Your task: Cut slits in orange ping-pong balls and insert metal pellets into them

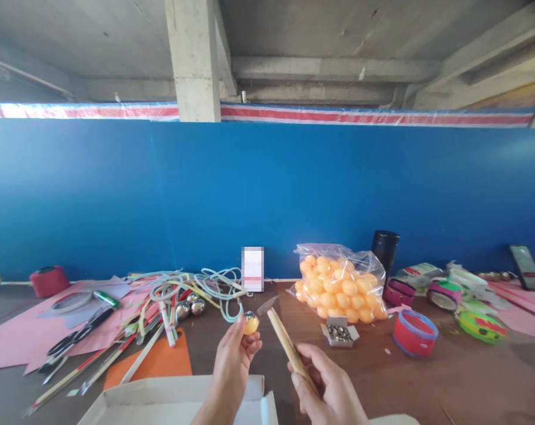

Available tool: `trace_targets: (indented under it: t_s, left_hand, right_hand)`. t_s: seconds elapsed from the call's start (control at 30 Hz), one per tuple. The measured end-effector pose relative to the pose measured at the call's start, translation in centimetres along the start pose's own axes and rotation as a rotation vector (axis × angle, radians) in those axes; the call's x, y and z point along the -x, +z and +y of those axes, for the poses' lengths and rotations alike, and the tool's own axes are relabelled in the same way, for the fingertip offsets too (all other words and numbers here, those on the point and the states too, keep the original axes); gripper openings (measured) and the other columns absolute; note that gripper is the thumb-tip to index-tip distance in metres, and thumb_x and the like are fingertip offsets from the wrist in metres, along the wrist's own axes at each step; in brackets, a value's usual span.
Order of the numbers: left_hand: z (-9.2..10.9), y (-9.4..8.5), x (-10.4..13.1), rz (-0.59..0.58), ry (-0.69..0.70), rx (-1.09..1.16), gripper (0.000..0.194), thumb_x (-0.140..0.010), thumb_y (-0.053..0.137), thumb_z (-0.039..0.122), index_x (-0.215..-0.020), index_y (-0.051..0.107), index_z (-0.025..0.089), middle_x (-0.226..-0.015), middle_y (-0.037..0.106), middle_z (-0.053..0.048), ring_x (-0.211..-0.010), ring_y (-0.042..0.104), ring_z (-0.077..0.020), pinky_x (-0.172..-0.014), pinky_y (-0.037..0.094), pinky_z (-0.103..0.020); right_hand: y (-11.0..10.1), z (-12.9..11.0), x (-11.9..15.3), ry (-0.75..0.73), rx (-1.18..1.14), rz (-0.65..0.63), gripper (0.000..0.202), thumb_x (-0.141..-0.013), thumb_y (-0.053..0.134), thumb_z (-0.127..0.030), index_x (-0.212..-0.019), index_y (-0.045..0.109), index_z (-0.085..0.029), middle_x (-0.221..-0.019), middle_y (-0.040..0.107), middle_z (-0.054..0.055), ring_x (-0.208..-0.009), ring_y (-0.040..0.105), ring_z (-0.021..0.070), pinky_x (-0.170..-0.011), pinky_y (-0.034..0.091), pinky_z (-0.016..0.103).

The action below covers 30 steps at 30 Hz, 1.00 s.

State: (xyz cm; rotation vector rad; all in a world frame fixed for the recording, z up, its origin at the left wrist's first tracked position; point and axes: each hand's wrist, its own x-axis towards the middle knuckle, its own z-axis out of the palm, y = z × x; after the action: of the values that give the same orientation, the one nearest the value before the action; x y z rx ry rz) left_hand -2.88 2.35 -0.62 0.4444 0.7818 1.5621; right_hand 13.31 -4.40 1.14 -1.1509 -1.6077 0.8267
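Between its thumb and fingers, my left hand [234, 360] holds a small ball [251, 323], orange in front with a shiny silvery part at its upper left. My right hand [323, 383] is wrapped round the light wooden handle [287, 345] of a tool. The tool's pointed dark metal blade [266, 304] reaches up and left, close beside the ball; whether they touch is hard to tell. A clear plastic bag [341, 286] full of orange balls lies beyond my right hand. Nearer stands a small open box [339, 332] of shiny metal pieces.
A white tray-like box [183, 386] lies at the front left. Behind it are orange paper [152, 363], silvery balls [190, 307], pale blue cords [214, 280] and scissors [75, 336]. To the right are tape rolls [415, 333], a black cylinder [385, 254] and a phone [528, 267].
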Motion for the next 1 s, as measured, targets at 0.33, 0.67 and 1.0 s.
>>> trace_targets:
  t_s: [0.33,0.67,1.0]
  left_hand:
    - [-0.06,0.07,-0.01,0.024,-0.001,0.002,0.026,-0.067,0.069,0.032,-0.079,0.06,0.011,-0.067,0.062,-0.005,-0.055,0.057,-0.0092,-0.052,0.05,-0.021]
    - [-0.15,-0.19,-0.21,0.019,-0.002,-0.013,0.028,-0.067,0.069,0.032,-0.082,0.06,0.011,-0.067,0.063,-0.005,-0.056,0.058,-0.0095,-0.053,0.05,-0.022]
    - [-0.27,-0.21,-0.35,0.031,0.0,-0.008,0.026,-0.067,0.07,0.029,-0.082,0.06,0.011,-0.066,0.063,-0.005,-0.055,0.058,-0.0099,-0.052,0.05,-0.022]
  right_hand:
    - [0.14,0.18,-0.08,-0.028,0.011,0.01,0.025,-0.077,0.05,-0.031,-0.098,0.057,-0.018,-0.08,0.065,0.006,-0.066,0.062,0.0169,-0.06,0.05,0.025]
    - [0.1,0.27,-0.07,-0.049,0.031,0.006,0.026,-0.077,0.05,-0.031,-0.099,0.056,-0.018,-0.08,0.066,0.006,-0.068,0.062,0.0174,-0.064,0.051,0.027]
    - [0.25,0.48,-0.06,-0.01,0.022,-0.003,0.026,-0.076,0.05,-0.031,-0.099,0.056,-0.018,-0.08,0.066,0.006,-0.061,0.061,0.0157,-0.06,0.05,0.026]
